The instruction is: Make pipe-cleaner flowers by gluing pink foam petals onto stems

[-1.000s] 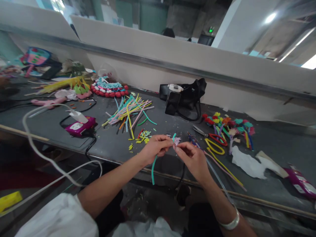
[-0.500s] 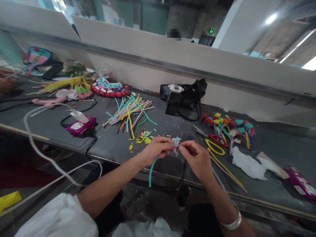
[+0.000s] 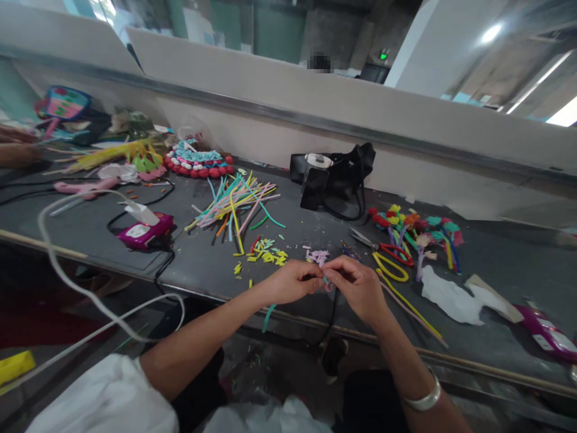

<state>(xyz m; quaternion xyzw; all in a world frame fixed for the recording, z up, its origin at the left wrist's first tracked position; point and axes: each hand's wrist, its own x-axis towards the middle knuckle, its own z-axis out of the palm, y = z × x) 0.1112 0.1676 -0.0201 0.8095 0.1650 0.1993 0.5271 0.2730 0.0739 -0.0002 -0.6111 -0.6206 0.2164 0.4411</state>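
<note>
Over the table's front edge, my left hand (image 3: 295, 281) is closed in a pinch on a teal pipe cleaner (image 3: 268, 319), whose tail hangs below the hand. My right hand (image 3: 358, 285) meets it fingertip to fingertip, also pinched at the teal loop. A small pink curl (image 3: 329, 288) shows under the fingertips; most of the piece between them is hidden. Just behind the hands lie short lilac clippings (image 3: 318, 257). Yellow clippings (image 3: 274, 257) are scattered left of them. Scissors (image 3: 391, 267) with red and yellow handles rest beyond my right hand.
A heap of pipe cleaners (image 3: 241, 204) lies left of centre, with a purple power strip (image 3: 148, 231) nearer the edge. A black bag (image 3: 354, 183) stands at the back. Finished pipe-cleaner flowers (image 3: 406, 225) and white tissue (image 3: 452, 294) are at right. Another person's hand (image 3: 18, 147) is at far left.
My hands have come closer together and slightly lower, with the fingertips now meeting. The hanging teal tail looks shorter and has shifted left. The lilac clippings behind are more exposed.
</note>
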